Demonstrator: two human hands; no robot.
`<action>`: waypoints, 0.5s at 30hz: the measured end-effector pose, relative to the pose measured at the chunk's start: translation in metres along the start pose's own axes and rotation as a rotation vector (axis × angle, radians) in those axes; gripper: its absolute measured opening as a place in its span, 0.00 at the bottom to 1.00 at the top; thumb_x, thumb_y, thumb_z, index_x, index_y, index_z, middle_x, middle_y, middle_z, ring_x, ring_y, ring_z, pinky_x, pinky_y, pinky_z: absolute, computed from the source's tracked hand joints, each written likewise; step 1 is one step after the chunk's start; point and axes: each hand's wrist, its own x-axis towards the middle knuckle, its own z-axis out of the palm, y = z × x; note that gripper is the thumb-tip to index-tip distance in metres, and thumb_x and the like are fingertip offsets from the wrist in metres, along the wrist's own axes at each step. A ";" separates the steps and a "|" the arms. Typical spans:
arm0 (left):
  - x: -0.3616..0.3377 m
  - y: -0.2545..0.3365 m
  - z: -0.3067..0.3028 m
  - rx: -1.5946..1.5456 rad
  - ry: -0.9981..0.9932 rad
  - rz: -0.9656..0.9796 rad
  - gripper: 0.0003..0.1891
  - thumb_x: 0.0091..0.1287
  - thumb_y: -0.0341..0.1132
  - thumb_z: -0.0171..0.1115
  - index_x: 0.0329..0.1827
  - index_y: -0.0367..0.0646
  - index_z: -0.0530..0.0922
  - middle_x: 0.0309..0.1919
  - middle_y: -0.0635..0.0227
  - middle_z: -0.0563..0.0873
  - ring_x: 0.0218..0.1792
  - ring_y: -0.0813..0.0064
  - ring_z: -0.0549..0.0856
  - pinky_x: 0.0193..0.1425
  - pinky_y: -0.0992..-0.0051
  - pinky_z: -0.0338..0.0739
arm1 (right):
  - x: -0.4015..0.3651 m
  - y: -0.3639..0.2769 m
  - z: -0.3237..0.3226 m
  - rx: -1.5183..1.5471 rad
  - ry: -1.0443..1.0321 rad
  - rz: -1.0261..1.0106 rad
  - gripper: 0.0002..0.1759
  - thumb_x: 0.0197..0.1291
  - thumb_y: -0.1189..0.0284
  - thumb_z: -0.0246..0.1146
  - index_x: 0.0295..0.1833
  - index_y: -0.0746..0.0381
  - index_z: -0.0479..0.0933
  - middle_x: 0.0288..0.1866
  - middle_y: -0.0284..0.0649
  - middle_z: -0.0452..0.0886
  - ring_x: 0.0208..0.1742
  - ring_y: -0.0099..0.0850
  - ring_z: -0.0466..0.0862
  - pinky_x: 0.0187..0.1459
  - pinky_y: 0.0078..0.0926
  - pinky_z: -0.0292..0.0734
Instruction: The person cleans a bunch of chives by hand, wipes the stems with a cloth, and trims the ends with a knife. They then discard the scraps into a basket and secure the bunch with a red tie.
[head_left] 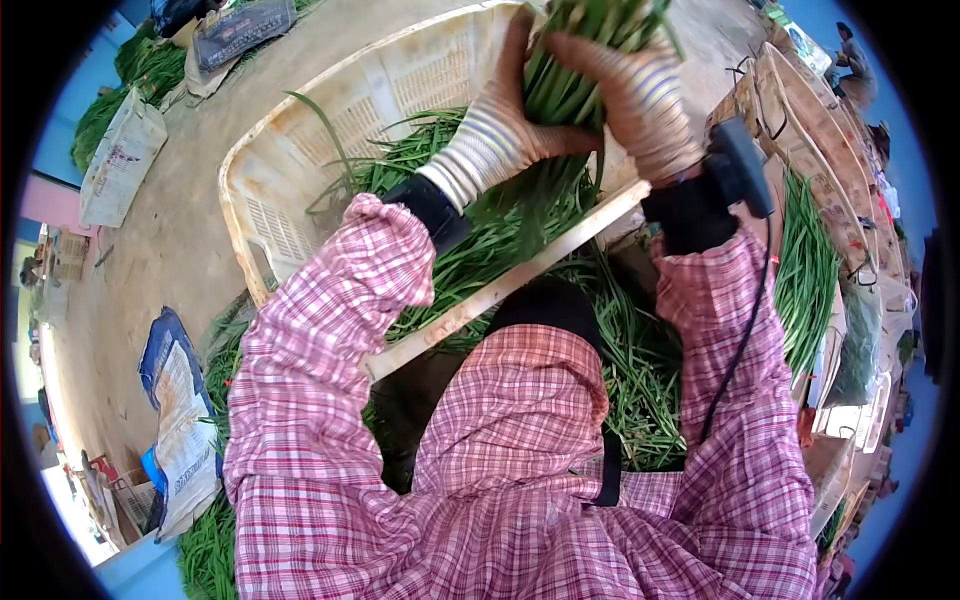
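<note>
Both my hands wear striped knit gloves with brown-stained fingers. Between them, above a large cream plastic crate (255, 160), is a thick bunch of green chives (565, 85), its cut stems at the top of the view. My left hand (505, 125) cups the bunch from the left and below, closed on it. From the right, my right hand (640, 95) wraps its fingers over the stems. Loose chive leaves (480, 240) lie in the crate under my hands, some hanging over its side. The bunch's lower leaves blur into those in the crate.
More chives (640, 390) lie around my knee, and a laid-out pile of chives (808, 270) is at right beside stacked crates (815, 130). A white crate (122, 160) stands upper left. A torn sack (185, 430) lies at left. A person (855, 65) is far right.
</note>
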 end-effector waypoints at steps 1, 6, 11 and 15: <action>-0.001 -0.002 -0.001 -0.092 -0.063 0.007 0.63 0.50 0.35 0.87 0.85 0.46 0.51 0.74 0.55 0.73 0.70 0.65 0.76 0.74 0.68 0.72 | 0.006 0.012 -0.021 -0.038 -0.080 0.062 0.17 0.59 0.76 0.67 0.54 0.64 0.84 0.49 0.46 0.89 0.50 0.40 0.90 0.51 0.31 0.86; -0.026 -0.047 -0.012 0.223 -0.363 -0.465 0.43 0.56 0.35 0.81 0.77 0.42 0.69 0.63 0.58 0.84 0.62 0.67 0.84 0.70 0.68 0.76 | 0.029 -0.095 -0.053 0.273 -0.142 -0.134 0.17 0.70 0.62 0.65 0.52 0.65 0.82 0.40 0.41 0.88 0.40 0.32 0.90 0.45 0.33 0.89; -0.086 -0.049 -0.097 1.156 -0.933 -0.304 0.19 0.70 0.39 0.54 0.61 0.47 0.83 0.54 0.48 0.87 0.55 0.47 0.85 0.63 0.58 0.78 | 0.052 -0.124 -0.086 0.191 -0.083 -0.369 0.18 0.69 0.66 0.65 0.58 0.65 0.78 0.38 0.41 0.86 0.35 0.33 0.89 0.40 0.31 0.92; -0.018 0.013 -0.129 1.113 -0.446 -0.495 0.27 0.65 0.37 0.70 0.69 0.45 0.79 0.60 0.55 0.86 0.58 0.60 0.87 0.65 0.61 0.80 | 0.049 -0.112 -0.084 0.138 -0.069 -0.314 0.17 0.69 0.70 0.64 0.60 0.65 0.77 0.40 0.41 0.86 0.38 0.33 0.88 0.41 0.29 0.90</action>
